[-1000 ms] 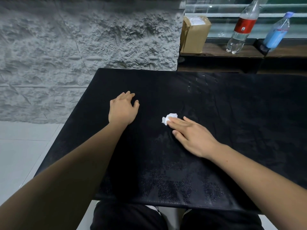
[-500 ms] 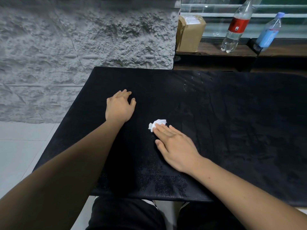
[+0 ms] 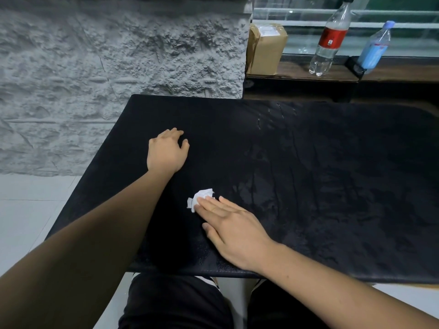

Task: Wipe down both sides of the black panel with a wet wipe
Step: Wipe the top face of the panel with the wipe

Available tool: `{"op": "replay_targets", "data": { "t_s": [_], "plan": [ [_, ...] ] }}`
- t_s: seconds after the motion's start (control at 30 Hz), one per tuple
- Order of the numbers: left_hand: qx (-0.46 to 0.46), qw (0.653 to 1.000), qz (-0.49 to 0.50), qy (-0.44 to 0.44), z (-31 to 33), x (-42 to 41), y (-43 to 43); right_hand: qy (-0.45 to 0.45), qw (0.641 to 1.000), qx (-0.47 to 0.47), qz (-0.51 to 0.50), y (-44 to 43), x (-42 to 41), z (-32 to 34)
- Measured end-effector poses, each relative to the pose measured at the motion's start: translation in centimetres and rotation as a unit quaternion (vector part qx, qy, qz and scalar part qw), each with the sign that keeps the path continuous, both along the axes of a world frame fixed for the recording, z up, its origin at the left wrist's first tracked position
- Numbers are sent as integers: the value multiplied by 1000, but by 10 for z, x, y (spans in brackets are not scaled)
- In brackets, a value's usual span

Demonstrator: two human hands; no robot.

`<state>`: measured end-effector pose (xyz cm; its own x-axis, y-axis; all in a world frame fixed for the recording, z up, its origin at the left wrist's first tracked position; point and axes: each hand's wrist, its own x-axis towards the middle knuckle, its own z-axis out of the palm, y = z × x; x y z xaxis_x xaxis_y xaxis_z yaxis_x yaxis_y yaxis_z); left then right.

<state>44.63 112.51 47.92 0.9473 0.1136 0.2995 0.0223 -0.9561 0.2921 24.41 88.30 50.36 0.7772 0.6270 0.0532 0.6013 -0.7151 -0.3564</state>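
Well, the black panel (image 3: 332, 186) lay flat, long axis running side to side across the person's front, w/ one long edge over their lap & the other toward the wall (image 3: 95, 79). It was a big rectangle w/ a rounded far-left corner. Its surface was matte & finely grained, w/ damp streaks & patchy sheen over the middle & rt part. A thin strip of pale wood showed under the near rt edge.

The wet wipe (image 3: 202, 198) sat on the panel left of centre, closer to the near edge: a small white wad, crumpled, w/ ragged folds. The right hand (image 3: 232, 229) lay palm-down, its fingers (image 3: 210, 206) straight, together, pointing far-left, tips pressing on the wad's rt side. Its grip was flat, curled round nothing. The left hand (image 3: 166, 153) rested palm-down on the panel further back & left, apart from the wipe. Its fingers were loosely bent, the grip slack & holding nothing.

Behind, the wall was rough, grey & stone-textured, w/ pale floor tiles (image 3: 28, 222) at left. On a dark wooden ledge (image 3: 297, 72) beyond the panel stood three things:
- a taped brown cardboard box (image 3: 264, 48)
- a clear plastic bottle w/ red label (image 3: 330, 41)
- a bottle w/ blue label (image 3: 375, 48) & a pale blue cap
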Motion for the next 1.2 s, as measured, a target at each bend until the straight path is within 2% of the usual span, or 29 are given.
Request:
{"op": "replay_targets", "data": {
  "t_s": [0.23,0.5,0.77,1.0,1.2],
  "plan": [
    [-4,1000,1,-17,2,-5,0,-3,1000,-7,-15,-21,11,4],
    [42,999,5,-28,2,-9,-1,-18,996,-28,-87,-62,36,4],
    [54,997,7,-51,4,-14,-2,-6,988,-4,-153,-82,43,4],
    [58,997,5,-41,5,-19,-3,10,989,9,-146,-68,34,3],
    [57,998,2,-31,5,-26,-3,-6,995,9,-97,-37,6,1]
  ]
}}
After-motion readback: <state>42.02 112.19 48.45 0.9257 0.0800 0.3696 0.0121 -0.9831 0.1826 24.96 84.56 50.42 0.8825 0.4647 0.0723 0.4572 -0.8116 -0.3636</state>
